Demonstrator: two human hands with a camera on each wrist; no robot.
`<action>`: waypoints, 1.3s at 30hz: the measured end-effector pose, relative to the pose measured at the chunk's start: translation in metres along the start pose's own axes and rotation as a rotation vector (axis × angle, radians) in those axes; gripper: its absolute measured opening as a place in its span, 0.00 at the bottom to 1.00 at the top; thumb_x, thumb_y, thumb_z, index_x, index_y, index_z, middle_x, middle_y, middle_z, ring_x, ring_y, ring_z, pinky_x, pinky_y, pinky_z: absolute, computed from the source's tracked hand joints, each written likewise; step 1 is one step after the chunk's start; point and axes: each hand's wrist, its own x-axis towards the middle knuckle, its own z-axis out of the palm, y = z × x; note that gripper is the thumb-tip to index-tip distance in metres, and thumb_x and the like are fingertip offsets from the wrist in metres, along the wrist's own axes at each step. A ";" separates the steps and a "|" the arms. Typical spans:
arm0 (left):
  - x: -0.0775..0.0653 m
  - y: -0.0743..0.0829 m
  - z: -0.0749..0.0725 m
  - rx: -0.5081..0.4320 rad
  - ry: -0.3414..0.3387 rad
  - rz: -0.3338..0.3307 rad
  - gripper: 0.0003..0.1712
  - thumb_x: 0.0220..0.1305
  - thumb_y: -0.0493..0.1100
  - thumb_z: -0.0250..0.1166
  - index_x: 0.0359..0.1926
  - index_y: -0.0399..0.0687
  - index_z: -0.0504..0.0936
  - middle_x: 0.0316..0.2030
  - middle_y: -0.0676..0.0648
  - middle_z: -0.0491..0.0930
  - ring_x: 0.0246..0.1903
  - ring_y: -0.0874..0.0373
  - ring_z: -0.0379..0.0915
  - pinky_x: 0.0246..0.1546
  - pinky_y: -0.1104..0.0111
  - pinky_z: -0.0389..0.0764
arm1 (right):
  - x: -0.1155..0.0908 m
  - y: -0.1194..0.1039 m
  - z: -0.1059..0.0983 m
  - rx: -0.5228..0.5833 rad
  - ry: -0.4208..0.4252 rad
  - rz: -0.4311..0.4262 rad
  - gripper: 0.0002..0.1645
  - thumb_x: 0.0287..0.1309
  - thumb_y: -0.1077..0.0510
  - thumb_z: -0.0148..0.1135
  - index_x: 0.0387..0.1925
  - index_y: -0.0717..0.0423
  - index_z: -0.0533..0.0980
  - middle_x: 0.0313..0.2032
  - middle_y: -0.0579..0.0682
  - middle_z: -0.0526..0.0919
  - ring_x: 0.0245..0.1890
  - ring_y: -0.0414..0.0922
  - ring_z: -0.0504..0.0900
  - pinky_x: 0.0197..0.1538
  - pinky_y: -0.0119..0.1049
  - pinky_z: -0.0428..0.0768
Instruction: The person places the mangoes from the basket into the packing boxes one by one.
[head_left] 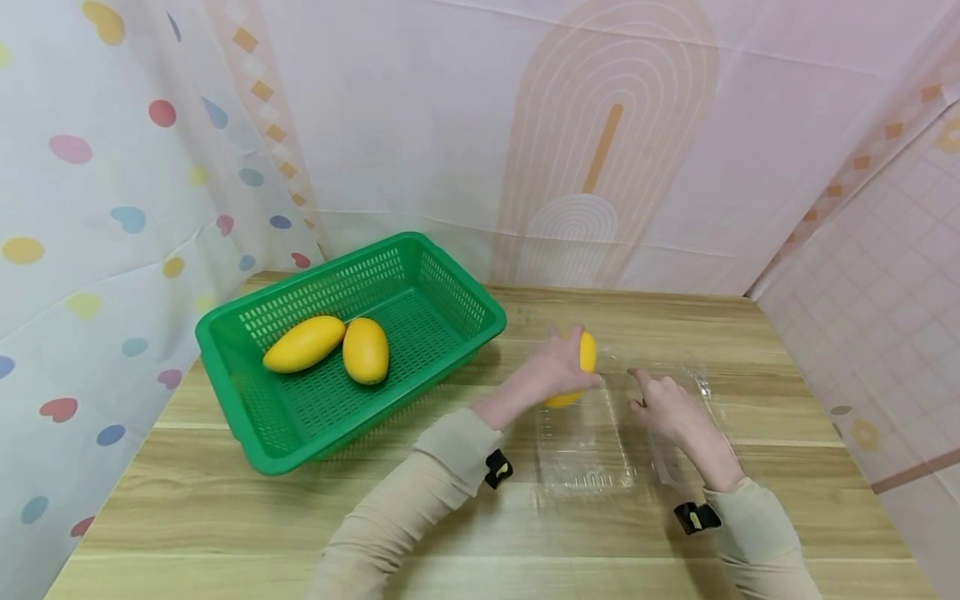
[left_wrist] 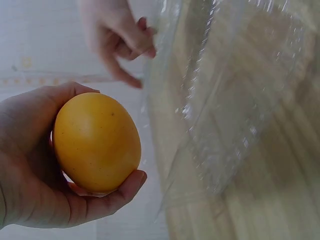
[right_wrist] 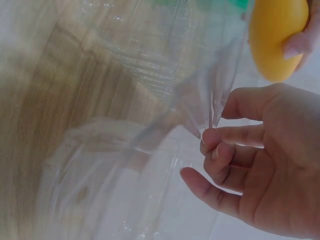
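Note:
My left hand [head_left: 558, 367] grips a yellow mango [left_wrist: 97, 142], thumb on one side and fingers round the other. It holds the mango over the far end of a clear plastic clamshell container [head_left: 585, 454], which lies opened out on the table. To the right, my right hand [head_left: 671, 408] is at the container's lid side, its fingertips at the clear edge. The right wrist view shows the plastic [right_wrist: 200, 100] drawn to a point at the bent fingers [right_wrist: 212, 140]. In the left wrist view the mango hangs beside the container.
A green slotted basket [head_left: 300, 454] stands on the left of the wooden table [head_left: 247, 542], with two more mangoes [head_left: 303, 343] lying inside it. Patterned cloth [head_left: 420, 142] hangs behind and along both sides. Each wrist carries a small black camera [head_left: 497, 468].

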 end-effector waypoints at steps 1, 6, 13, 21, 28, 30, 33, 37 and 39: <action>0.001 0.002 0.004 0.013 0.001 -0.007 0.48 0.54 0.60 0.66 0.70 0.52 0.53 0.58 0.35 0.67 0.40 0.49 0.76 0.35 0.64 0.79 | 0.000 0.000 0.000 0.001 -0.001 0.000 0.31 0.61 0.60 0.56 0.63 0.69 0.62 0.13 0.46 0.67 0.12 0.39 0.63 0.17 0.32 0.65; 0.008 0.011 0.023 0.047 -0.001 -0.060 0.46 0.55 0.60 0.65 0.69 0.55 0.55 0.61 0.37 0.66 0.52 0.44 0.73 0.49 0.55 0.77 | 0.001 0.000 -0.001 0.006 0.008 -0.009 0.31 0.60 0.61 0.56 0.62 0.70 0.63 0.14 0.47 0.68 0.12 0.39 0.63 0.17 0.32 0.65; 0.015 0.016 0.046 0.035 -0.036 -0.132 0.45 0.56 0.59 0.66 0.69 0.55 0.55 0.55 0.40 0.65 0.42 0.51 0.74 0.33 0.65 0.79 | 0.001 0.000 0.000 0.004 0.018 -0.020 0.30 0.59 0.63 0.57 0.62 0.71 0.63 0.13 0.47 0.68 0.11 0.39 0.63 0.17 0.31 0.65; 0.019 0.021 0.061 0.032 -0.029 -0.197 0.51 0.55 0.61 0.66 0.72 0.52 0.50 0.61 0.39 0.63 0.55 0.47 0.72 0.52 0.58 0.77 | 0.002 0.002 0.001 0.002 0.007 -0.007 0.31 0.60 0.61 0.56 0.62 0.71 0.62 0.14 0.47 0.70 0.12 0.39 0.65 0.17 0.32 0.65; 0.020 0.023 0.065 0.083 0.006 -0.188 0.49 0.56 0.63 0.64 0.70 0.48 0.53 0.57 0.39 0.65 0.54 0.47 0.73 0.59 0.54 0.72 | 0.004 0.002 0.002 0.021 0.011 -0.011 0.33 0.60 0.62 0.58 0.62 0.73 0.60 0.20 0.54 0.79 0.15 0.41 0.72 0.19 0.33 0.70; 0.020 0.022 0.064 0.082 0.010 -0.182 0.49 0.57 0.63 0.64 0.70 0.48 0.53 0.58 0.39 0.65 0.53 0.48 0.73 0.57 0.54 0.74 | 0.004 0.003 0.002 0.019 0.014 -0.008 0.32 0.59 0.62 0.58 0.62 0.72 0.61 0.23 0.57 0.82 0.17 0.42 0.74 0.20 0.34 0.72; 0.019 0.021 0.061 0.077 0.003 -0.165 0.48 0.58 0.63 0.62 0.71 0.47 0.53 0.59 0.38 0.65 0.54 0.48 0.73 0.54 0.55 0.76 | 0.003 0.003 0.002 0.009 0.021 -0.009 0.31 0.59 0.61 0.58 0.61 0.71 0.63 0.25 0.58 0.83 0.18 0.43 0.76 0.21 0.35 0.73; 0.015 0.019 0.055 0.107 -0.004 -0.120 0.43 0.61 0.62 0.59 0.70 0.47 0.56 0.59 0.39 0.67 0.54 0.49 0.73 0.48 0.59 0.80 | 0.003 0.002 0.002 -0.018 0.046 -0.009 0.29 0.60 0.60 0.58 0.60 0.69 0.65 0.29 0.57 0.82 0.20 0.44 0.76 0.21 0.36 0.72; 0.012 0.017 0.051 0.146 -0.001 -0.086 0.40 0.63 0.62 0.57 0.68 0.47 0.59 0.57 0.40 0.69 0.52 0.50 0.73 0.45 0.62 0.80 | 0.002 0.001 0.002 -0.029 0.063 -0.009 0.29 0.60 0.59 0.59 0.60 0.68 0.66 0.33 0.60 0.81 0.24 0.47 0.79 0.23 0.38 0.74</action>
